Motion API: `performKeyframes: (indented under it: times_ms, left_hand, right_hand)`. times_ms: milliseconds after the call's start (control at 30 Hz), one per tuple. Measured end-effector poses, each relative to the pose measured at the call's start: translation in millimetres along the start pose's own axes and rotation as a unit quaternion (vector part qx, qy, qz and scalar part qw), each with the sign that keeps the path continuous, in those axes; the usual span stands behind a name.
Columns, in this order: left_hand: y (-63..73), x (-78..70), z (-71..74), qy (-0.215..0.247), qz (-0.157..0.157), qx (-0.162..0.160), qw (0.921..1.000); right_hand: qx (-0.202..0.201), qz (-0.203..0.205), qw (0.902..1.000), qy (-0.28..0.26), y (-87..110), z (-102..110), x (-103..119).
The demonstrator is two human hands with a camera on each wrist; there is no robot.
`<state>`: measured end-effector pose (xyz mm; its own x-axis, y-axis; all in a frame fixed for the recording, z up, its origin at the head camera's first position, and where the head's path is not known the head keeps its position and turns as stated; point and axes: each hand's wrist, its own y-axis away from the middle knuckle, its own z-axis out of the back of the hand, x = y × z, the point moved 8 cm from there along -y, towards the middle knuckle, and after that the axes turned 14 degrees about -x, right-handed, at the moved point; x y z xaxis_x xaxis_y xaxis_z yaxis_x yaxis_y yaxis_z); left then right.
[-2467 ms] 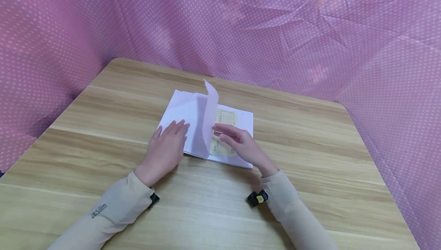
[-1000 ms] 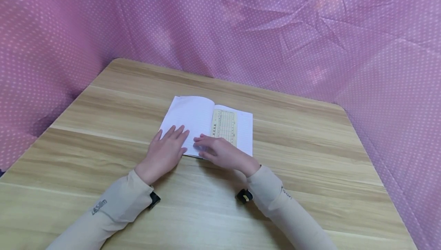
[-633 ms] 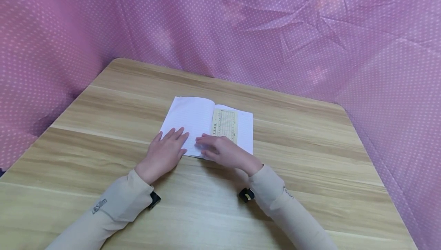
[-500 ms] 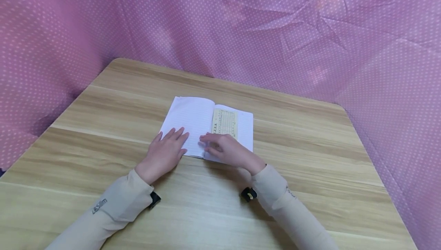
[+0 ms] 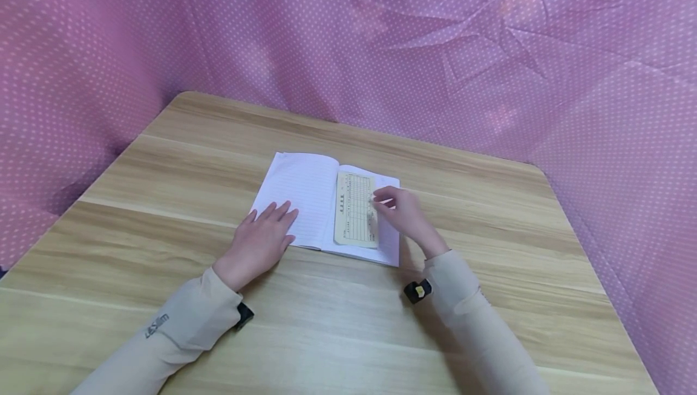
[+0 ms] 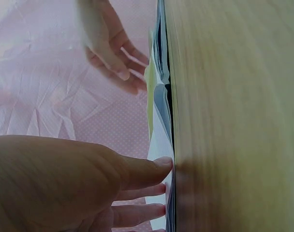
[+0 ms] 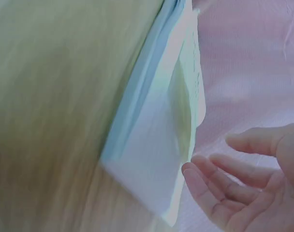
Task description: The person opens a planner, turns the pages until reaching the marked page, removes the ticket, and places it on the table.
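An open lined notebook (image 5: 304, 180) lies on the wooden table. On its right page is a pale yellow form (image 5: 355, 216) with a printed grid. My left hand (image 5: 257, 248) rests flat, fingers spread, on the lower left page; its thumb lies by the page edge in the left wrist view. My right hand (image 5: 407, 216) is at the form's right edge, fingers loosely bent. The right wrist view shows its thumb (image 7: 253, 140) apart from the fingers, and fingertips right at the paper's edge. There the form (image 7: 183, 106) bows up off the white page (image 7: 142, 154).
The wooden table (image 5: 490, 250) reaches around the notebook on all sides. Pink dotted cloth (image 5: 348, 38) hangs behind it and at both sides. A black strapped device (image 5: 418, 291) sits at the right wrist.
The raised page has come down onto the left side. My right hand has since moved from the notebook's lower middle to the form's right edge, uncovering the form. The left hand stays put.
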<state>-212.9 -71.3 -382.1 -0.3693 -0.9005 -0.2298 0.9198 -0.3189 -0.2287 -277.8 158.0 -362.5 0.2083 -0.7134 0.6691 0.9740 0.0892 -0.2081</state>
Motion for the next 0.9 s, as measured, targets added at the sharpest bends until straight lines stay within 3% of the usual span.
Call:
performKeyframes:
  times_ms: [133,267,400,533,900]
  left_hand:
    - [-0.5,0.1,-0.2,0.001,0.002,0.003,1.0]
    - [-0.8,0.9,-0.4,0.002,0.004,0.004,1.0]
    - [-0.8,1.4,-1.2,0.003,0.005,0.007,1.0]
    - [0.0,1.8,-2.1,0.003,0.007,0.011,0.9999]
    - [-0.6,-0.4,-1.5,0.003,0.003,0.005,1.0]
  right_hand:
    - [0.001,-0.075,0.9969,-0.024,-2.6,3.1,-20.4]
    - [0.013,-0.156,0.9842,-0.082,-3.5,-3.2,-35.1]
    - [0.017,-0.206,0.9733,-0.099,-5.0,-9.2,-42.3]
    - [0.018,-0.228,0.9675,-0.108,-7.6,-14.2,-44.4]
    - [0.013,-0.239,0.9603,-0.144,-8.5,-14.7,-48.8]
